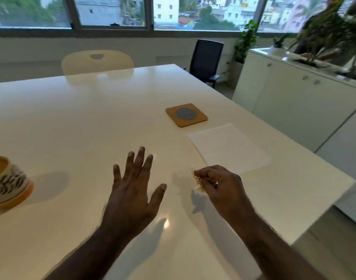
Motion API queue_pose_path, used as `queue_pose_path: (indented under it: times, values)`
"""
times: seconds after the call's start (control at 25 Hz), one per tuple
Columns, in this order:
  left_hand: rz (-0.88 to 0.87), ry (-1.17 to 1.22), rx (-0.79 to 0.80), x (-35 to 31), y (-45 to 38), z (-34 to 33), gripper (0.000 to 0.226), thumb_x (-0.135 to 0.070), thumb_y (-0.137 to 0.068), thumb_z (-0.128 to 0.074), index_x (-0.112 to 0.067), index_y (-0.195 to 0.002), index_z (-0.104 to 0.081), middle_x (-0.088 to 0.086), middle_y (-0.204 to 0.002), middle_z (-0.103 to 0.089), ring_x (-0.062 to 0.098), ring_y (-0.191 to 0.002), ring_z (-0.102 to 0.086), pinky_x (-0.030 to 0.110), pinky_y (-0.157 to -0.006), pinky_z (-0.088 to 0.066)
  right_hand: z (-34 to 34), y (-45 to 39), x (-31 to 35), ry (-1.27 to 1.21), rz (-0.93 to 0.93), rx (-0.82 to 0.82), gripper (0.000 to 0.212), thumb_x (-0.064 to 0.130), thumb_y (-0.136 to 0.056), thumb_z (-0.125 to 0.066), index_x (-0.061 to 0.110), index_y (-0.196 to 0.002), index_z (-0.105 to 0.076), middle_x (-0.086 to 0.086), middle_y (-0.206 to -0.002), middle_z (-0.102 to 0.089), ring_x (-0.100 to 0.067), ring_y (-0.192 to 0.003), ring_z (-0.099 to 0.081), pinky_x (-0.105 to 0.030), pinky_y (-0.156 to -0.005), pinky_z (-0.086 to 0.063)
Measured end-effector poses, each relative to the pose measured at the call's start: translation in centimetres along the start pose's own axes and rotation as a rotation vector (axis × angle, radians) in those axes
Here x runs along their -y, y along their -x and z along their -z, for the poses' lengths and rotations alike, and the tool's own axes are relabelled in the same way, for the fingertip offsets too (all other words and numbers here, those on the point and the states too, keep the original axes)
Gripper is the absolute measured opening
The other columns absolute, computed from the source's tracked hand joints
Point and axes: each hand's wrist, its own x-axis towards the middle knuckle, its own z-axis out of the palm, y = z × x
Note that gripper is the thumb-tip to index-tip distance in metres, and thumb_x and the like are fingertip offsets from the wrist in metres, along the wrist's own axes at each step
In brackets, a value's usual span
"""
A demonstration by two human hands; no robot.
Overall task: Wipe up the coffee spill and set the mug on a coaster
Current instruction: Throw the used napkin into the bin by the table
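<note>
A patterned mug (6, 181) with black-and-white marks and an orange base stands at the table's left edge, holding coffee. A square cork coaster (186, 115) with a grey round centre lies far right of it. My right hand (219, 185) grips a crumpled, coffee-stained tissue (199, 183) just above the table. My left hand (133, 190) hovers open, fingers spread, over the middle of the white table (82, 122). A flat white napkin (228, 147) lies just beyond my right hand. No spill shows on the surface.
A cream chair (97, 61) stands at the table's far side and a dark office chair (206, 59) at its far right corner. White cabinets (290, 98) with potted plants (330, 37) run along the right. The table's right edge is close to my right hand.
</note>
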Motion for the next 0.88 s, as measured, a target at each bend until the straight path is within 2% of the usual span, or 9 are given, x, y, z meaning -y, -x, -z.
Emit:
queue_pose_path:
  times: [0.08, 0.32, 0.48, 0.6, 0.8, 0.88]
  values:
    - [-0.024, 0.004, 0.031, -2.2, -1.4, -1.3, 0.080, -0.072, -0.086, -0.007, -0.030, -0.152, 0.012, -0.012, -0.157, 0.029, 0.007, -0.143, 0.029, 0.045, -0.119, 0.013, 2.2, 0.1, -1.9, 0.046, 0.007, -0.031, 0.022, 0.003, -0.087, -0.065, 0.015, -0.102, -0.074, 0.012, -0.095, -0.067, 0.006, -0.090, -0.062, -0.007, -0.080, -0.047]
    - [-0.091, 0.030, 0.082, -10.4, -6.6, -5.6, 0.082, -0.072, -0.087, -0.007, -0.026, -0.153, 0.012, -0.008, -0.158, 0.028, 0.007, -0.143, 0.029, 0.041, -0.119, 0.014, 9.5, -0.2, -8.1, 0.132, 0.004, -0.123, 0.023, 0.002, -0.087, -0.063, 0.014, -0.104, -0.074, 0.008, -0.098, -0.068, 0.003, -0.092, -0.062, -0.007, -0.083, -0.044]
    - [-0.159, 0.033, 0.116, -17.2, -10.3, -9.5, 0.081, -0.073, -0.087, -0.006, -0.027, -0.152, 0.014, -0.009, -0.157, 0.030, 0.007, -0.142, 0.031, 0.039, -0.117, 0.017, 14.3, -0.4, -12.9, 0.123, -0.080, -0.215, 0.022, 0.004, -0.089, -0.063, 0.016, -0.106, -0.073, 0.010, -0.099, -0.066, 0.003, -0.093, -0.062, -0.008, -0.083, -0.046]
    - [-0.226, 0.040, 0.153, -22.8, -12.8, -12.7, 0.079, -0.072, -0.089, -0.007, -0.027, -0.153, 0.009, -0.009, -0.158, 0.027, 0.007, -0.143, 0.030, 0.039, -0.117, 0.016, 18.2, -0.4, -16.5, 0.112, -0.157, -0.272, 0.022, 0.005, -0.090, -0.062, 0.013, -0.108, -0.072, 0.008, -0.101, -0.066, -0.001, -0.093, -0.063, -0.004, -0.077, -0.046]
    - [-0.324, 0.045, 0.241, -30.9, -16.4, -17.9, 0.079, -0.070, -0.090, -0.010, -0.026, -0.154, 0.004, -0.007, -0.159, 0.024, 0.011, -0.145, 0.027, 0.041, -0.118, 0.014, 24.6, -0.5, -22.1, 0.173, -0.272, -0.361, 0.022, 0.009, -0.090, -0.062, 0.017, -0.108, -0.072, 0.011, -0.100, -0.063, 0.008, -0.092, -0.058, 0.001, -0.079, -0.039]
    - [-0.360, 0.051, 0.282, -33.5, -17.3, -19.7, 0.079, -0.070, -0.091, -0.012, -0.025, -0.154, 0.004, -0.007, -0.159, 0.023, 0.011, -0.145, 0.026, 0.040, -0.118, 0.014, 27.0, -0.5, -24.2, 0.207, -0.320, -0.408, 0.022, 0.010, -0.090, -0.062, 0.018, -0.109, -0.071, 0.012, -0.101, -0.061, 0.006, -0.089, -0.057, 0.001, -0.077, -0.039]
